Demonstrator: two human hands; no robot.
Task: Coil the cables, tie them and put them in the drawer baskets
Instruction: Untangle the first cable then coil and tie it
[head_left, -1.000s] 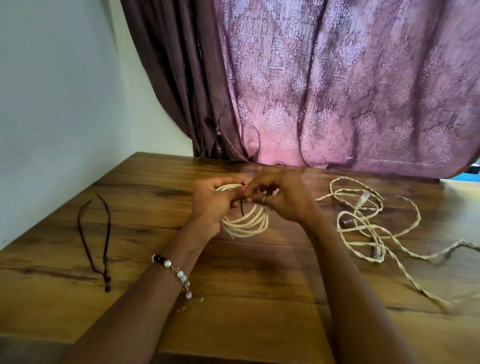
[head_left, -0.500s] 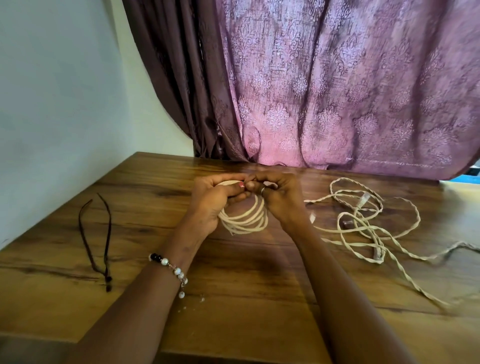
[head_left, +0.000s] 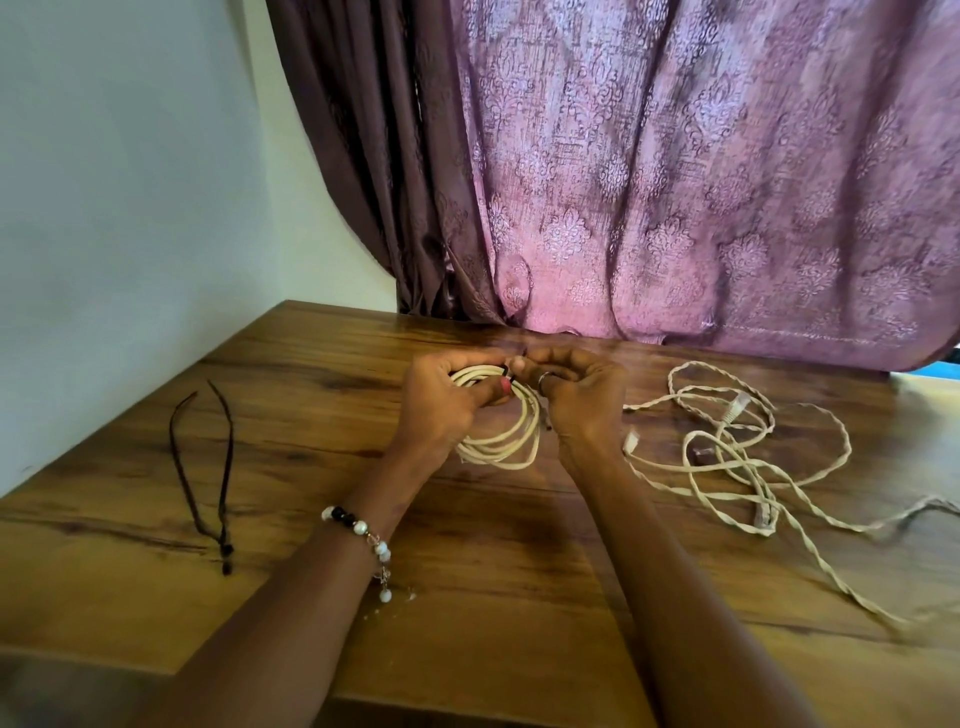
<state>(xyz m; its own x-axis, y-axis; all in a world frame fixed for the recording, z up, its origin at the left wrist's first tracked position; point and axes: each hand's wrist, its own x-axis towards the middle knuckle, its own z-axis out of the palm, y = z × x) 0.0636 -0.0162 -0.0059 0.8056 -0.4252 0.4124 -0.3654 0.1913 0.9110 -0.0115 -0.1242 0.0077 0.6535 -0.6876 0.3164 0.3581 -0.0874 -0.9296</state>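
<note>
A coiled cream cable (head_left: 506, 441) hangs upright between my hands above the wooden table (head_left: 311, 597). My left hand (head_left: 447, 405) grips the top left of the coil, thumb across the strands. My right hand (head_left: 579, 397) pinches a thin black tie (head_left: 508, 373) at the top of the coil; most of the tie is hidden by my fingers. A second, loose cream cable (head_left: 737, 462) lies tangled on the table to the right, its clear plugs showing.
Another black tie (head_left: 205, 473) lies on the table at the left. A purple patterned curtain (head_left: 675, 182) hangs behind the table's far edge, and a pale wall (head_left: 130, 182) borders the left side. No drawer or basket is in view.
My hands have drawn closer together at the top of the coil. The right hand has shifted left and turned, its fingers now curled over the tie. The loose cable has not moved.
</note>
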